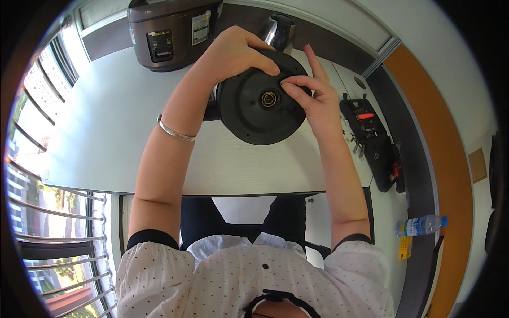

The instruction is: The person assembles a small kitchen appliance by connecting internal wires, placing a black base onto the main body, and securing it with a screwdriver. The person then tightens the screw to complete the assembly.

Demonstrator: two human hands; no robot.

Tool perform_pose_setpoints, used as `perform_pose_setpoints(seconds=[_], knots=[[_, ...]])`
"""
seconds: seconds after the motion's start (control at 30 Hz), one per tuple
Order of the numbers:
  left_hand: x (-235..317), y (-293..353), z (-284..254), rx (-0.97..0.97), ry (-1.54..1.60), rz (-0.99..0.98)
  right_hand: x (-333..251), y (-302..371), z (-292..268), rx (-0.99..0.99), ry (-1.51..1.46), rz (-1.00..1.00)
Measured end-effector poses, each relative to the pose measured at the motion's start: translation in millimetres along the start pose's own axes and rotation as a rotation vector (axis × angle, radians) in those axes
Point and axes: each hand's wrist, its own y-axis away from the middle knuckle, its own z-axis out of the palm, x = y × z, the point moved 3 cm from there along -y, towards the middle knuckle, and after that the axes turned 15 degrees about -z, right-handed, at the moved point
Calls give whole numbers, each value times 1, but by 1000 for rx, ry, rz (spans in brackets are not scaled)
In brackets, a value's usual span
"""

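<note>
A round black kettle base [260, 122] faces up at me above the table, with brass-coloured rings at its centre and small holes near its rim. My left hand [241, 53] grips its upper left edge, the thumb lying on the flat face. Close to the centre, the thumb and forefinger of my right hand [315, 98] are pinched together against the face; whatever is between them is too small or hidden. A black part [212, 110] juts out at the left, behind the base.
A brown rice cooker [175, 40] stands at the back left, a shiny metal vessel [280, 33] behind the base. On the right, a black tool case [374, 140] lies unfolded with tools, and small metal parts [358, 148] lie beside it. Further right is a plastic water bottle [421, 226].
</note>
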Motion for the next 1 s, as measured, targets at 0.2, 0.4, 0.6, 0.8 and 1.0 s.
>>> perform_pose_setpoints(seconds=[0.2, 0.4, 0.6, 0.8, 1.0], knots=[[-5, -4, -1, 6, -6, 16, 2, -1, 2, -2, -69, 55], [-3, -3, 0, -12, -45, 15, 0, 0, 5, 25, -18, 18], [-5, -5, 1, -9, -43, 25, -4, 1, 6, 70, 110, -56], [-7, -6, 0, 0, -7, 40, -17, 2, 8, 38, 384, -281], [-7, -7, 0, -12, 13, 25, -27, 5, 14, 36, 627, -561]])
